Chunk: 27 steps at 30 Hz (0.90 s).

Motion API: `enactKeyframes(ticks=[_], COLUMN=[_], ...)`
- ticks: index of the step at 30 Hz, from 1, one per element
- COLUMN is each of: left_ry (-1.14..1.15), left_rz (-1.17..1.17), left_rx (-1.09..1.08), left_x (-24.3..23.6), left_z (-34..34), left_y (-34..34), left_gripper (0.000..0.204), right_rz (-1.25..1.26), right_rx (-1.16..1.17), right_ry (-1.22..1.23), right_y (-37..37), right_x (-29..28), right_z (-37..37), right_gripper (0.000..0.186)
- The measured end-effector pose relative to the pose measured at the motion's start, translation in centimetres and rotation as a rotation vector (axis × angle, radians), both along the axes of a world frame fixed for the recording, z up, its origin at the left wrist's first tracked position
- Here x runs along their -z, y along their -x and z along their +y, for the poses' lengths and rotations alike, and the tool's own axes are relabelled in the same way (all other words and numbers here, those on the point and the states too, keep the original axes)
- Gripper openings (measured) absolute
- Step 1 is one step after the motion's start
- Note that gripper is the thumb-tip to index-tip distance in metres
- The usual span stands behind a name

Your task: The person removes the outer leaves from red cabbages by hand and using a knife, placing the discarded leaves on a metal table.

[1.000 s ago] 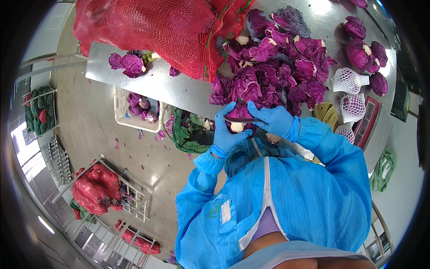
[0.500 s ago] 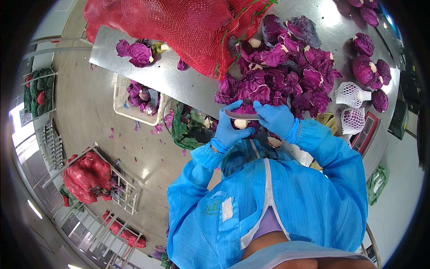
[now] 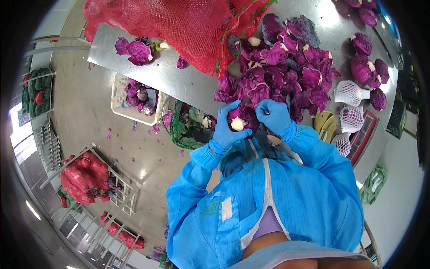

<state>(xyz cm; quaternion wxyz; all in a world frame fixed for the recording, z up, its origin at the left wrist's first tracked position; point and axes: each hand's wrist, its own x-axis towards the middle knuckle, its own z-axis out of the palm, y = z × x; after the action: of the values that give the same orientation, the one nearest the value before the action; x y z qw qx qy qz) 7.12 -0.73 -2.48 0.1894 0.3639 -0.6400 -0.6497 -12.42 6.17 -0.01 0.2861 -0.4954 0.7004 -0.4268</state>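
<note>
A red cabbage [image 3: 247, 117] is in my blue-gloved left hand [image 3: 227, 127], its pale cut stem end facing me. The fingers and thumb of that hand wrap round its left side. My right hand [image 3: 275, 117], also gloved, is closed at the cabbage's upper right, its fingertips curled against the outer leaves. Whatever is in those fingers is hidden; no blade shows now. Just beyond both hands lies a heap of loose purple cabbage leaves [image 3: 277, 74] on the steel table [image 3: 179, 92].
A big red mesh sack [image 3: 179, 27] lies on the table. Whole red cabbages [image 3: 362, 67] and white foam nets [image 3: 351, 119] sit at right, near a yellowish cloth [image 3: 324, 126]. To the left are a cream crate [image 3: 118, 96] and a green mesh sack [image 3: 179, 134] holding leaves.
The knife blade that lay across the cabbage is out of sight. My right hand has curled and shifted slightly toward me; the cabbage's stem end has become fully visible.
</note>
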Motion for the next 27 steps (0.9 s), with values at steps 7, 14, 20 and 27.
enactKeyframes(ticks=[7, 14, 20, 27], left_ry=[0.258, 0.142, 0.134, 0.223], left_rz=[0.038, 0.089, 0.099, 0.087], left_rx=[0.155, 0.175, 0.315, 0.345], left_x=[-0.9, -0.7, -0.4, -0.3], left_z=[0.4, 0.0, -1.2, -0.1], left_y=[-0.7, -1.1, -0.4, -1.3], left_gripper=[0.102, 0.124, 0.137, 0.131], right_rz=[-0.534, -0.017, -0.001, -0.510], right_rx=[0.306, -0.014, -0.519, -0.466], right_ry=[-0.452, -0.166, -0.070, -0.299], right_y=[3.6, 1.4, 0.3, 2.2], right_x=[2.1, -1.5, -2.4, -1.9], right_z=[-1.3, -0.1, 1.5, -0.6], right_gripper=[0.019, 0.051, 0.056, 0.020])
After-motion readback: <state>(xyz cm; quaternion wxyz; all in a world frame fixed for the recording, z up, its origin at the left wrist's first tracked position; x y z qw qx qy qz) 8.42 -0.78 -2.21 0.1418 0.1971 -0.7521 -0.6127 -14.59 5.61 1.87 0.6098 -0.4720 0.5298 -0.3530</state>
